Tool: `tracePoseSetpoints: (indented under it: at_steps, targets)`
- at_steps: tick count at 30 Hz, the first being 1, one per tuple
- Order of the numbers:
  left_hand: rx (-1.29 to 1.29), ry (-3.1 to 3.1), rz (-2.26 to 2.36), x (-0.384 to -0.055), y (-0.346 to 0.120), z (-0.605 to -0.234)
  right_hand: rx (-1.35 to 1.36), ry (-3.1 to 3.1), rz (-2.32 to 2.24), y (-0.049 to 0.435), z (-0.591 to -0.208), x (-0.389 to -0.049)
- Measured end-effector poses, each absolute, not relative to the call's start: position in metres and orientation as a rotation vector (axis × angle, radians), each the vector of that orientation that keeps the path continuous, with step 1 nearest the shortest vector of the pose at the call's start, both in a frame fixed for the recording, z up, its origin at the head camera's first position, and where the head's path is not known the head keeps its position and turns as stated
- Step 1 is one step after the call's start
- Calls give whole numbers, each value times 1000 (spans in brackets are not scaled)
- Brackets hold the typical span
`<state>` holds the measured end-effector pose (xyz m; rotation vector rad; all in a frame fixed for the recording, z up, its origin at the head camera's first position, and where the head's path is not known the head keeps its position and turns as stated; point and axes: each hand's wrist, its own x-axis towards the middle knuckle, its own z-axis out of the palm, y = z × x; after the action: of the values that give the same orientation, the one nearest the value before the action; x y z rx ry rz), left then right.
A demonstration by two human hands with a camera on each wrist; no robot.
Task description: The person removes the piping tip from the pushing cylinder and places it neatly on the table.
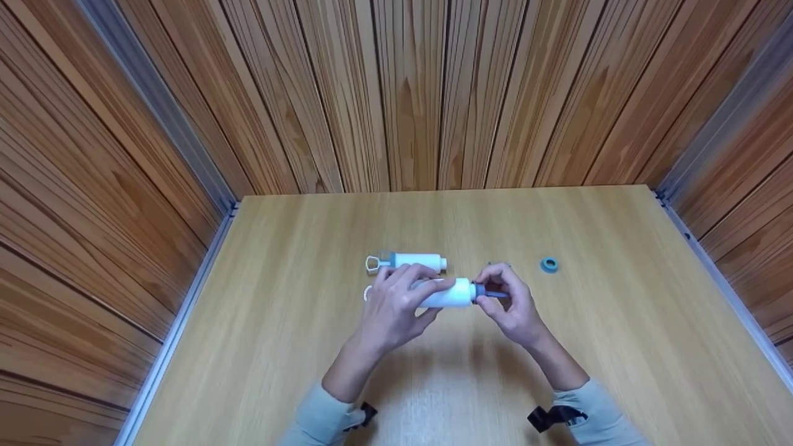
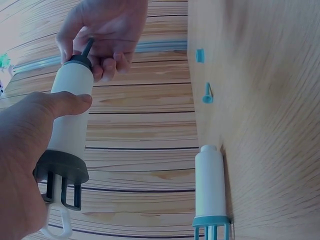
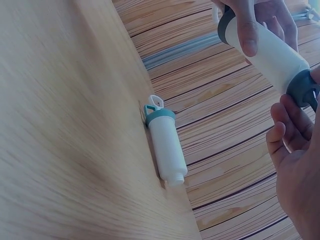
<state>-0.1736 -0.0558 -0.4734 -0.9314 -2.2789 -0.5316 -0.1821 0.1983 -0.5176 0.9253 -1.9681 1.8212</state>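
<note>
My left hand (image 1: 396,306) grips the barrel of a white plastic syringe (image 1: 455,293), held above the table with its tip end toward the right. Its dark collar (image 2: 60,167) and white pull handle (image 2: 62,225) show below the left thumb in the left wrist view. At the other end, my right hand (image 1: 514,310) pinches a dark cap (image 1: 479,292) between thumb and finger. A thin dark nozzle (image 2: 88,47) sticks out through this cap toward the right palm. In the right wrist view, the remaining right fingers curl loosely beside the cap.
Behind the hands, a second white syringe (image 1: 421,261) with a teal collar (image 3: 161,117) lies on the wooden table (image 1: 279,310). A small teal nozzle (image 2: 207,94) and a teal ring cap (image 1: 549,265) rest farther right. Plank walls (image 1: 409,93) enclose the table.
</note>
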Motion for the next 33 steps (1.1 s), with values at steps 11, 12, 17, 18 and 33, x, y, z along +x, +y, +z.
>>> tracePoseSetpoints:
  at_steps: [11,12,17,18,33]
  targets:
    - [-939,-2289,-533,-174,-54,-472,929,-1889,1826,198,-517,-181]
    - [-939,-2290,-535,-174,-54,-473,932,-1886,1826,198,-516,-181]
    - [-946,-2300,-557,-174,-54,-473,958,-1879,1823,200,-516,-182]
    - [-946,-2303,-564,-174,-54,-473,962,-1882,1823,201,-517,-183]
    - [-940,-2321,-614,-176,-62,-480,978,-1847,1864,210,-518,-184]
